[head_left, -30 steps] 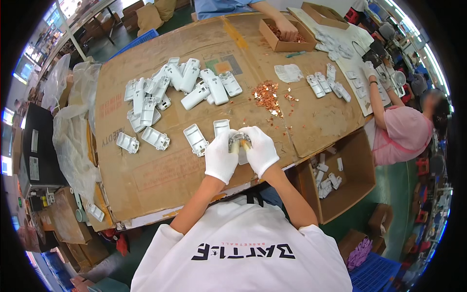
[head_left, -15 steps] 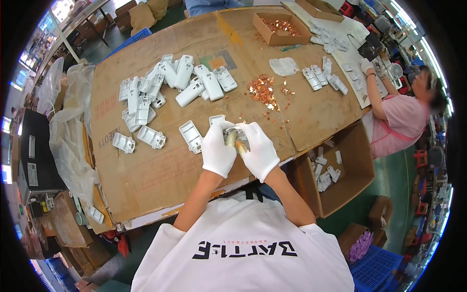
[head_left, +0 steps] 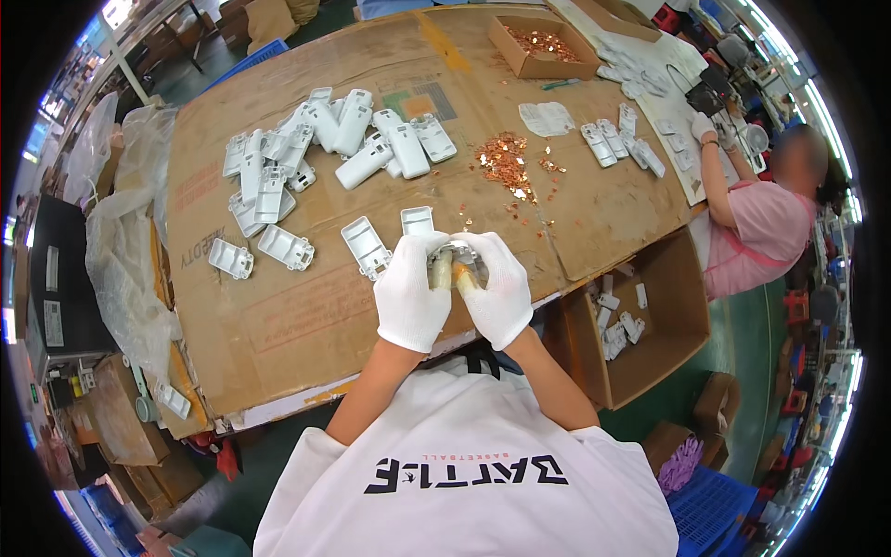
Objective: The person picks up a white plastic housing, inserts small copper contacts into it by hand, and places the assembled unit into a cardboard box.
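Near the front edge of the cardboard-covered table, my gloved left hand [head_left: 408, 295] and gloved right hand [head_left: 498, 290] grip one small white plastic casing [head_left: 455, 247] between them. The fingers cover most of it. Both thumbs, with yellowish covered tips, press at its near side. An open white casing half [head_left: 418, 221] lies just beyond my left fingers, and a second casing half [head_left: 366, 247] rests to the left of that hand. Farther left is a heap of white casings [head_left: 278, 176]. Small copper-coloured metal pieces [head_left: 506, 167] are piled beyond my right hand.
A cardboard box [head_left: 543, 65] of copper pieces stands at the far right. Below the table's right edge, a large carton [head_left: 664, 357] holds white parts. Several casings [head_left: 613, 144] lie near a co-worker in pink [head_left: 761, 232]. Plastic sheeting [head_left: 130, 251] hangs at the left edge.
My hands have shifted slightly and turned a little around the casing, still gripping it together. The whole view has moved slightly. The casings on the table lie as before.
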Action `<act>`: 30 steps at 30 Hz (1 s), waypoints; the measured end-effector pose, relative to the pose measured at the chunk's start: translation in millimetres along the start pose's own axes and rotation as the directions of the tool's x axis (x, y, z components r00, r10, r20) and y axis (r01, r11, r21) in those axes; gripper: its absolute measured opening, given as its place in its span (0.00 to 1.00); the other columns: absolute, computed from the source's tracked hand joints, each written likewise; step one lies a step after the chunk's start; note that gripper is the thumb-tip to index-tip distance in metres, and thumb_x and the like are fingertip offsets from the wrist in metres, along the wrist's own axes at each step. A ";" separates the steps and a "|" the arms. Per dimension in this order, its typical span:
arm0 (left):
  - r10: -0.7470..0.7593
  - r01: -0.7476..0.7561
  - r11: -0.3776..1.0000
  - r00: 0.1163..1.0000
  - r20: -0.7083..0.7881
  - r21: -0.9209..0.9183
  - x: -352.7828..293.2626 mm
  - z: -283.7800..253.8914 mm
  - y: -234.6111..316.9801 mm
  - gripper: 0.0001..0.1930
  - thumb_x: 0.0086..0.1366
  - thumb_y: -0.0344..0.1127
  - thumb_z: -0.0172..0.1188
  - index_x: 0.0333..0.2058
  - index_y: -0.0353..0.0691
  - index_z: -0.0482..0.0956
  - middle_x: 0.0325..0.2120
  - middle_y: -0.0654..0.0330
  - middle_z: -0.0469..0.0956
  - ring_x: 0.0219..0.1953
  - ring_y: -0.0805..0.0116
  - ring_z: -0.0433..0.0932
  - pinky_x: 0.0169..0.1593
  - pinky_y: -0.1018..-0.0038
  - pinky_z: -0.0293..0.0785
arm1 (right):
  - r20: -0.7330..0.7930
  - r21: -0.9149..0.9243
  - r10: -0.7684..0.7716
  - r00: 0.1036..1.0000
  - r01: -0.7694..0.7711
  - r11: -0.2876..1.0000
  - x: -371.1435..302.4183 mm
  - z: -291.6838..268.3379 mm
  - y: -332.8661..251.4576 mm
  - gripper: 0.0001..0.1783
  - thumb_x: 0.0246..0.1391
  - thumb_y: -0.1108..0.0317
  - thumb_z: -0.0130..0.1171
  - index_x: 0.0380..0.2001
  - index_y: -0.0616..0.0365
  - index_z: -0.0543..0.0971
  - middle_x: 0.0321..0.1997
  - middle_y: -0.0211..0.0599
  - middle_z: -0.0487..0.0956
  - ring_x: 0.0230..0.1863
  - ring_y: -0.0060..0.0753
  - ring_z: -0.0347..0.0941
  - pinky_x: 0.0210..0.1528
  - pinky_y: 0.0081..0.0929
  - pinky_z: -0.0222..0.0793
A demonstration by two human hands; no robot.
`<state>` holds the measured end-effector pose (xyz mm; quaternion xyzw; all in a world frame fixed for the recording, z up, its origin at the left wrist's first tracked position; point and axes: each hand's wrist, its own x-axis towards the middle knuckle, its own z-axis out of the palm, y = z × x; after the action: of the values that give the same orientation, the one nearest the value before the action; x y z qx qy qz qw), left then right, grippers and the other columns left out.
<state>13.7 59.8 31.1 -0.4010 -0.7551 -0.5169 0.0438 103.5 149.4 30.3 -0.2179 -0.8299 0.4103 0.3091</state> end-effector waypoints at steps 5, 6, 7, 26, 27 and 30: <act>-0.016 0.015 1.000 1.000 -0.018 -0.022 -2.1 -0.9 -0.8 0.14 0.55 0.21 0.63 0.40 0.40 0.76 0.33 0.56 0.79 0.33 0.60 0.80 0.37 0.71 0.76 | 0.021 0.111 0.072 0.997 -0.074 0.991 -0.6 -3.0 -3.0 0.25 0.46 0.80 0.60 0.50 0.56 0.73 0.45 0.41 0.75 0.42 0.47 0.76 0.44 0.35 0.73; -0.055 0.054 0.998 0.998 -0.022 -0.041 -1.5 -0.7 -0.5 0.14 0.56 0.21 0.63 0.41 0.39 0.76 0.32 0.56 0.80 0.32 0.63 0.81 0.38 0.73 0.76 | -0.061 0.128 0.068 0.996 -0.060 0.990 -2.6 -1.9 -4.5 0.27 0.45 0.80 0.60 0.52 0.56 0.72 0.48 0.42 0.75 0.44 0.47 0.76 0.45 0.35 0.73; -0.054 0.053 0.998 0.998 -0.022 -0.044 0.3 -0.5 -0.5 0.14 0.56 0.21 0.63 0.41 0.39 0.76 0.32 0.56 0.80 0.32 0.63 0.81 0.38 0.73 0.76 | -0.112 -0.077 -0.092 0.989 0.084 0.993 -6.1 -1.7 -2.2 0.29 0.45 0.78 0.61 0.54 0.56 0.71 0.51 0.44 0.73 0.47 0.47 0.75 0.47 0.36 0.73; -0.467 0.607 0.706 0.786 0.406 -0.365 5.1 10.5 -15.3 0.15 0.65 0.29 0.55 0.49 0.32 0.77 0.41 0.54 0.81 0.42 0.68 0.78 0.47 0.73 0.73 | 0.110 -0.586 -0.253 0.961 0.268 0.765 -33.7 9.4 29.9 0.33 0.49 0.63 0.63 0.58 0.65 0.68 0.58 0.53 0.66 0.46 0.43 0.73 0.44 0.32 0.74; -0.463 0.606 0.708 0.786 0.410 -0.363 4.4 11.6 -15.6 0.15 0.65 0.29 0.55 0.49 0.32 0.77 0.41 0.54 0.81 0.42 0.68 0.78 0.47 0.73 0.73 | 0.139 -0.598 -0.246 0.959 0.279 0.752 -35.0 9.1 32.1 0.33 0.50 0.63 0.63 0.58 0.66 0.68 0.58 0.53 0.66 0.44 0.42 0.73 0.44 0.32 0.74; -0.511 0.654 0.681 0.747 0.425 -0.331 4.0 16.3 -16.4 0.14 0.65 0.28 0.54 0.48 0.30 0.78 0.41 0.54 0.81 0.43 0.68 0.78 0.48 0.73 0.73 | 0.192 -0.585 -0.223 0.956 0.294 0.756 -31.6 4.1 33.4 0.32 0.51 0.63 0.61 0.57 0.68 0.67 0.56 0.52 0.67 0.40 0.41 0.72 0.41 0.33 0.74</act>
<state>6.0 72.9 13.2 -0.2076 -0.6961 -0.5998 -0.3354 126.8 146.7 -9.5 -0.1657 -0.9550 0.0870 0.2300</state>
